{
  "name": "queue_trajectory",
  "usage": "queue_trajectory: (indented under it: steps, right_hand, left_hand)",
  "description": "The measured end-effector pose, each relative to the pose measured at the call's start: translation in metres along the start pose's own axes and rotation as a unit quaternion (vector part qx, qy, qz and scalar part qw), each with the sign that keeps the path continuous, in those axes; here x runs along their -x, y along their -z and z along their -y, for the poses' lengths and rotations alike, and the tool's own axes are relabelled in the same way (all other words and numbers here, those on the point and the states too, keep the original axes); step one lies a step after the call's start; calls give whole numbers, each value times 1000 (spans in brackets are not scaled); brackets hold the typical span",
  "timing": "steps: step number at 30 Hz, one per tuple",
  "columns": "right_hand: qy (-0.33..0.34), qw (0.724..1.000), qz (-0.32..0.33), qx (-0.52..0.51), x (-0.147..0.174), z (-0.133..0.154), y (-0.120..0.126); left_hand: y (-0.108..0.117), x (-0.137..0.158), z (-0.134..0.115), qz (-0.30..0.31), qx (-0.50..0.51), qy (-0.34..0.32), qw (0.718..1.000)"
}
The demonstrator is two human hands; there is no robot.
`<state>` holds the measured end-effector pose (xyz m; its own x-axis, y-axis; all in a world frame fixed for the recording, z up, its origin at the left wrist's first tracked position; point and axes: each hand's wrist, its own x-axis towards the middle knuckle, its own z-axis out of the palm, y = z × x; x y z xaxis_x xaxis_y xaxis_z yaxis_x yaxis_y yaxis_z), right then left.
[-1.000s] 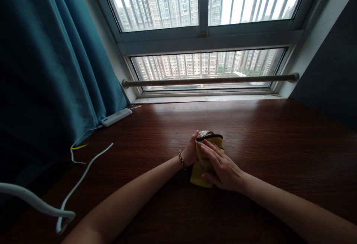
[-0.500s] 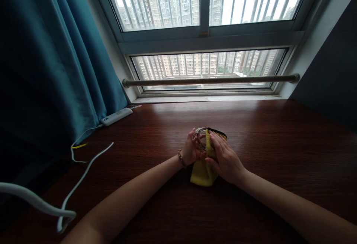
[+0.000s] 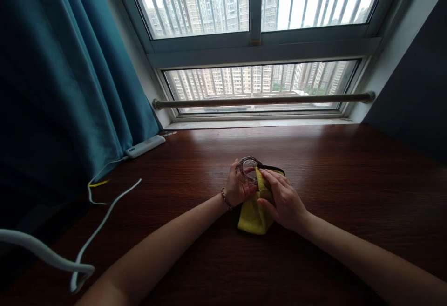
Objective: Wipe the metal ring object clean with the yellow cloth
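Near the middle of the brown wooden tabletop (image 3: 335,180), my left hand (image 3: 238,187) is wrapped round a clear glass vessel (image 3: 250,162), whose round rim shows above the fingers. A beaded bracelet (image 3: 226,198) circles my left wrist. My right hand (image 3: 284,201) grips a yellow cloth (image 3: 254,215) with a dark edge and presses it against the right side of the glass. The lower end of the cloth hangs below both hands. Fingers and cloth hide most of the glass, so I cannot tell its full shape.
At the back left lies a white power strip (image 3: 145,146) beside a blue curtain (image 3: 101,91). A thick white cable (image 3: 101,227) runs along the left side, with a small yellow tie (image 3: 99,183) near a thinner cord. Behind the table a metal rail (image 3: 261,102) crosses the window.
The glass has turned slightly in my left hand, so its round rim shows more openly. My left hand has shifted a little left; the right still holds the cloth against the glass.
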<state>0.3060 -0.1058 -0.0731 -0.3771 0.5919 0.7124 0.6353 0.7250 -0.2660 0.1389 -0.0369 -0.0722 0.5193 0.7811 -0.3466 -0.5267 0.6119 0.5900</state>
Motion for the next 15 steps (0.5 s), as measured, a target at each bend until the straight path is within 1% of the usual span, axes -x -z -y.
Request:
queue_trajectory:
  steps: [4,8,12,15]
  right_hand:
    - [19,999,5,-43,1,2,2]
    - [44,996,26,-79,0,6,4]
    - [46,996,32,-67,1,7,3]
    - [28,998,11,-47,2,5,0]
  left_hand:
    - [-1,0,2,-3,-9,-12,1000]
    - [-5,0,5,14,-28,-25,999]
    - [-5,0,10,41,-57,-26,997]
    - [-3,-1,13,50,-73,-20,996]
